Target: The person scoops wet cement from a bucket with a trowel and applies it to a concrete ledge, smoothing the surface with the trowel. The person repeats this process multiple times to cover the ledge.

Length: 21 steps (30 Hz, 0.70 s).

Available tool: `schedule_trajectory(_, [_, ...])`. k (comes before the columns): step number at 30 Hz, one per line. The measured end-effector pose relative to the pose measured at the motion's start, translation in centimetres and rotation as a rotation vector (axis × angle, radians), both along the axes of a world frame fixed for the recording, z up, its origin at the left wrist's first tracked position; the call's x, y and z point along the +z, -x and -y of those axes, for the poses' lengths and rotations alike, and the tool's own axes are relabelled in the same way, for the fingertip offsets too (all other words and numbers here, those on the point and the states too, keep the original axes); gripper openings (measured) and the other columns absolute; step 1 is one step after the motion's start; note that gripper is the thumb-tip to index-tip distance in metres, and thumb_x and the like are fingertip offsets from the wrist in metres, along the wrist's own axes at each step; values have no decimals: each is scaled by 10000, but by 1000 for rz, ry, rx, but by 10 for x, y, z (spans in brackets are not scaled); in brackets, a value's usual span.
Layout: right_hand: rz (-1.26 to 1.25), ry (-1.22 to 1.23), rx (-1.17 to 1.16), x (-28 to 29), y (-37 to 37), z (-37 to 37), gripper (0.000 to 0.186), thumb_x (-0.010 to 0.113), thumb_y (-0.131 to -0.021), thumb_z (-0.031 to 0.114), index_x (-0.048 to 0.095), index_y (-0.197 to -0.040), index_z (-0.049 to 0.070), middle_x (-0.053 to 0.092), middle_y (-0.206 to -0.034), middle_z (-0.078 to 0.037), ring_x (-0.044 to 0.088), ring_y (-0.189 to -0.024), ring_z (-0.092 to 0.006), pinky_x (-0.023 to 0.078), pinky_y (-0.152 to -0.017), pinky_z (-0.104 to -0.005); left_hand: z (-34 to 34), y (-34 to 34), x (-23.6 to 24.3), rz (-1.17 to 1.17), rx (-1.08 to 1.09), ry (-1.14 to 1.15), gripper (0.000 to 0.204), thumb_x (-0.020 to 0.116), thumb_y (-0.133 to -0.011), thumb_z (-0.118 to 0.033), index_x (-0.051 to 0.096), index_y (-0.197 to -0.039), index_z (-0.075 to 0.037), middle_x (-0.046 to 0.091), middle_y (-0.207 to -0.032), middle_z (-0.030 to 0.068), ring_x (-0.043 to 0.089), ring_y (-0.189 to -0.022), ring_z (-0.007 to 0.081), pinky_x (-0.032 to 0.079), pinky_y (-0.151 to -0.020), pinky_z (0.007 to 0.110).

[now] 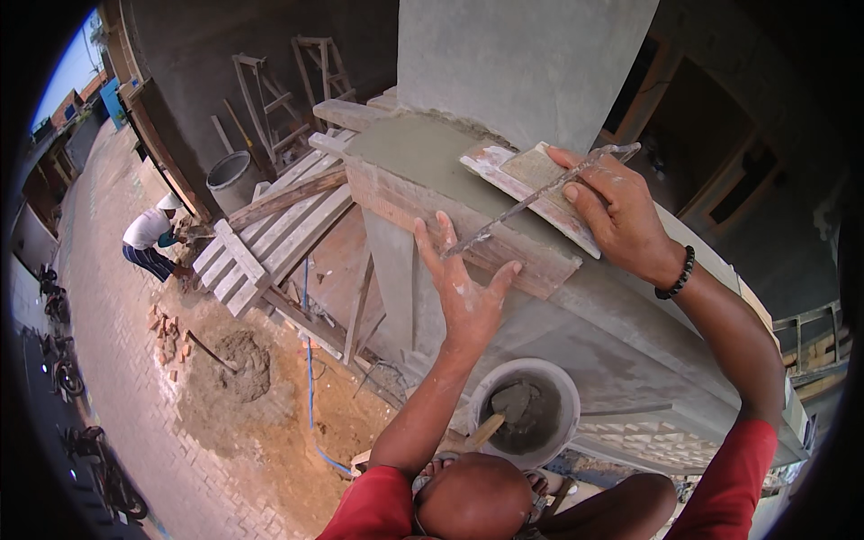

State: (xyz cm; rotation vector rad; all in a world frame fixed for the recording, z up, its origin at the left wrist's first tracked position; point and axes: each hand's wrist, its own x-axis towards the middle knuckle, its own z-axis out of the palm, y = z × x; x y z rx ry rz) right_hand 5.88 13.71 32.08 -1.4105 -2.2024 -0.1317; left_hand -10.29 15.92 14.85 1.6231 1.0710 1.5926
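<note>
- Your two bare hands: left, right.
- One thin metal rod.
- One mortar-smeared wooden float board.
- One white round bucket of grey mortar.
- One grey round tub.
- Two wooden ladders.
- One crouching person in a white shirt.

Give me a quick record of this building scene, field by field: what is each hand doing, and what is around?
Left hand: open, palm flat against the wooden board under the ledge
Right hand: pressing a wooden float on the ledge, a thin metal rod under its fingers
Ledge: wet grey mortar
Below: white bucket of mortar with a trowel
Ground: mortar heap, crouching person
</note>
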Motion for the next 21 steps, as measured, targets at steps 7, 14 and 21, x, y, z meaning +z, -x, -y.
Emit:
schedule_trajectory(7, [144,71,-55,-8,-10,9,387,567,-925,82,603,-1309,56,539,-835,-170,558,-754,-328,456,-723,-420,1,-4,2,35,-33,15,1115,847,-738,-341,157,-1537,17,59,-1572,292,110,-1469,413,176,-1179,500])
schedule_trajectory(14, [161,241,-161,20,-37,88,405,594,-889,32,610,-1294,30,527,-801,-152,545,-716,-294,454,-682,-383,2,0,4,51,-38,26,1103,841,-744,-337,159,-1537,14,50,-1576,286,95,-1475,407,172,-1183,494])
schedule_trajectory(21, [70,1,-136,37,-40,93,369,573,-879,-8,633,-1243,-7,576,-833,-145,559,-725,-228,453,-678,-336,3,-1,5,22,-59,10,1112,847,-737,-197,116,-1559,-37,-40,-1566,290,107,-1460,443,197,-1174,496])
